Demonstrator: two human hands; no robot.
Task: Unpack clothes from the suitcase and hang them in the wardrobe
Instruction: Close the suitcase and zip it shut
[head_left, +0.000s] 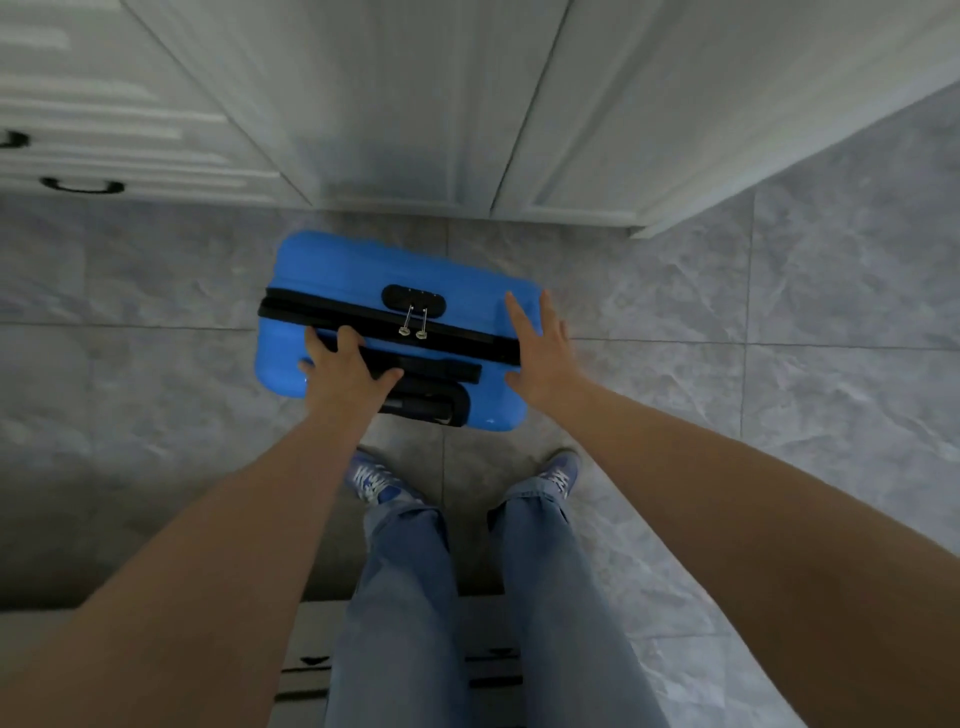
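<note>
A bright blue hard-shell suitcase (363, 270) stands upright on the grey tiled floor, zipped closed, its two zipper pulls (414, 325) hanging by the black combination lock. My left hand (343, 369) grips the black top handle (441, 370) at its left end. My right hand (540, 343) lies flat with straight fingers against the suitcase's right end. The white wardrobe (415, 104) rises just behind the suitcase, its doors closed. No clothes are visible.
White drawers with black handles (83, 185) stand at the left. An open white door panel (753, 156) angles out at the right. My legs in jeans and blue shoes (374, 480) stand just behind the suitcase. A low white cabinet (311, 665) is under me.
</note>
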